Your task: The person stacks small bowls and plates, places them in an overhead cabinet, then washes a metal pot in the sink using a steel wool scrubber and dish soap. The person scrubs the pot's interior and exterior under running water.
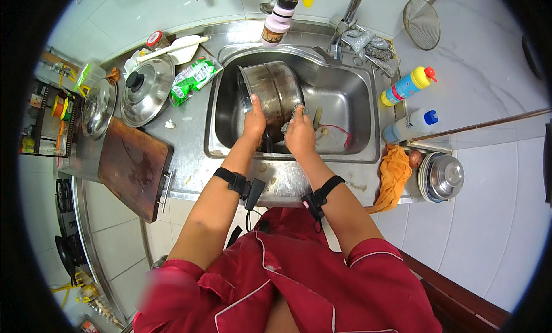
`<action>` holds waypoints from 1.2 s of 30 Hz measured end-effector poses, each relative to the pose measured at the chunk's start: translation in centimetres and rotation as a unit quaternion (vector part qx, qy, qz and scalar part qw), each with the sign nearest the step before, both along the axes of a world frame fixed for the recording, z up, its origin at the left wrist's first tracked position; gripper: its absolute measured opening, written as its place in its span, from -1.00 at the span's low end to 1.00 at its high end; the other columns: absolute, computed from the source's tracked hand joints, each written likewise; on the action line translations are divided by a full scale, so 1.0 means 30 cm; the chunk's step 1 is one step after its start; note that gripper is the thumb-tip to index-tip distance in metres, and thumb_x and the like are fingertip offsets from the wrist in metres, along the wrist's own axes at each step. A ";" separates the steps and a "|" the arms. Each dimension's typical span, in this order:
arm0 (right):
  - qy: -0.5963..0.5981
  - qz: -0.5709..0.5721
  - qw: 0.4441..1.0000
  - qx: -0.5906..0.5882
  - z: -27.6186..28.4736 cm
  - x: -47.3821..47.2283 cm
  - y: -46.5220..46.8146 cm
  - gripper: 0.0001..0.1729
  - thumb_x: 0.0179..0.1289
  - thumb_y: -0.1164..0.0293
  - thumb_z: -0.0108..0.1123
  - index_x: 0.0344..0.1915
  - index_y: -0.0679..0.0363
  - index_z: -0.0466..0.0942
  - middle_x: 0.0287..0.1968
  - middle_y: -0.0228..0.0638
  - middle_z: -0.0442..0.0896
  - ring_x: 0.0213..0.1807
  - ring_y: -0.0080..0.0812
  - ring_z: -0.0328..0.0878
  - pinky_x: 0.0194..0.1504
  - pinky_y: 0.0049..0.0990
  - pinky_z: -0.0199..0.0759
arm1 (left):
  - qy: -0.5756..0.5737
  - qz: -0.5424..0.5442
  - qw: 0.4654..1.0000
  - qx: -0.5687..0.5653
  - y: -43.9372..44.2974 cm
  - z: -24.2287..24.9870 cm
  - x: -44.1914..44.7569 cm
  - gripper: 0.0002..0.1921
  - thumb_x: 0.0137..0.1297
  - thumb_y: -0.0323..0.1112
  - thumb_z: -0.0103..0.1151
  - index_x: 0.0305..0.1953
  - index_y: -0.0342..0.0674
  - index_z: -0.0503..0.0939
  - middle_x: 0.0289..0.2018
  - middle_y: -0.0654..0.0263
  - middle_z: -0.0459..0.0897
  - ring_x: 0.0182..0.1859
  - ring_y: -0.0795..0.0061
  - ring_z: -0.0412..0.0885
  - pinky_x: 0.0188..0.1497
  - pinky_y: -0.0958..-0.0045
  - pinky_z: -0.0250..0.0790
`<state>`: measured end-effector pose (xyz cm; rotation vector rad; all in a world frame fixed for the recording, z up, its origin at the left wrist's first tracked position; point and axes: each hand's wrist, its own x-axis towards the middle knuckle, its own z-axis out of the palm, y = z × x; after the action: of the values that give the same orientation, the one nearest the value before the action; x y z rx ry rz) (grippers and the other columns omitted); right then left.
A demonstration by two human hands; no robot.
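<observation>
A metal cooking pot lies tilted on its side in the left part of the stainless steel sink. My left hand grips the pot near its rim, thumb upward along the wall. In my right hand is a steel wool scourer, pressed against the pot's lower right side. A dark handle sits between my hands, partly hidden. On the sink floor, right of the pot, lie a greenish strip and a thin red cord. The faucet's pink filter nozzle hangs above the pot.
Left of the sink are a steel lid, a glass lid, a green packet and a wooden cutting board. To the right stand a yellow-and-blue bottle, a clear bottle, an orange cloth and stacked bowls.
</observation>
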<state>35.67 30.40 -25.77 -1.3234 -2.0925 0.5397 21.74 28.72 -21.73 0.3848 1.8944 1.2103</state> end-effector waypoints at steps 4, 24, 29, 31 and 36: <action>-0.117 0.016 0.984 -0.133 0.008 0.003 0.004 -0.42 0.29 0.45 0.03 0.29 0.39 0.23 -0.19 -0.02 0.52 -0.14 0.03 0.48 -0.13 -0.13 0.41 | -0.023 -0.041 0.999 -0.022 0.003 -0.003 -0.020 0.10 0.24 0.55 -0.47 0.22 -0.63 0.28 0.14 -0.12 0.44 0.20 0.15 0.38 0.25 0.24 0.15; -0.148 0.055 0.988 -0.008 0.155 -0.059 0.159 -0.51 0.26 0.40 0.07 0.21 0.24 0.42 -0.25 -0.02 0.49 -0.23 0.04 0.50 -0.19 -0.10 0.44 | -0.002 -0.028 1.000 -0.007 -0.005 -0.030 -0.033 0.07 0.27 0.52 -0.49 0.02 -0.65 0.48 -0.04 -0.22 0.57 0.06 0.02 0.51 0.17 0.25 0.24; -0.158 0.060 0.985 -0.027 0.164 -0.056 0.257 -0.52 0.29 0.36 0.02 0.22 0.11 0.42 -0.20 0.00 0.52 -0.13 0.05 0.51 -0.13 -0.09 0.44 | 0.001 -0.022 0.999 -0.029 -0.003 -0.011 -0.032 0.08 0.27 0.52 -0.51 -0.04 -0.68 0.51 -0.09 -0.25 0.58 0.07 0.02 0.51 0.17 0.26 0.24; -0.160 0.069 0.984 -0.034 0.156 -0.052 0.270 -0.53 0.29 0.37 0.00 0.22 0.12 0.42 -0.18 0.01 0.53 -0.10 0.05 0.51 -0.11 -0.07 0.43 | 0.016 -0.011 1.000 -0.001 -0.001 -0.016 -0.031 0.09 0.27 0.53 -0.51 -0.11 -0.69 0.53 -0.15 -0.23 0.59 -0.01 0.05 0.53 0.12 0.26 0.27; -0.079 0.065 0.995 -0.017 0.148 -0.047 0.248 -0.55 0.30 0.38 -0.01 0.19 0.14 0.43 -0.20 0.02 0.53 -0.11 0.06 0.51 -0.12 -0.05 0.41 | -0.012 -0.029 0.999 -0.016 -0.005 -0.031 -0.039 0.09 0.27 0.53 -0.50 -0.13 -0.69 0.54 -0.18 -0.24 0.60 -0.02 0.04 0.54 0.12 0.25 0.28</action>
<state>34.26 37.83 -21.32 -1.2915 -2.3220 0.5425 20.56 28.57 -22.67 0.4032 1.8676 1.1414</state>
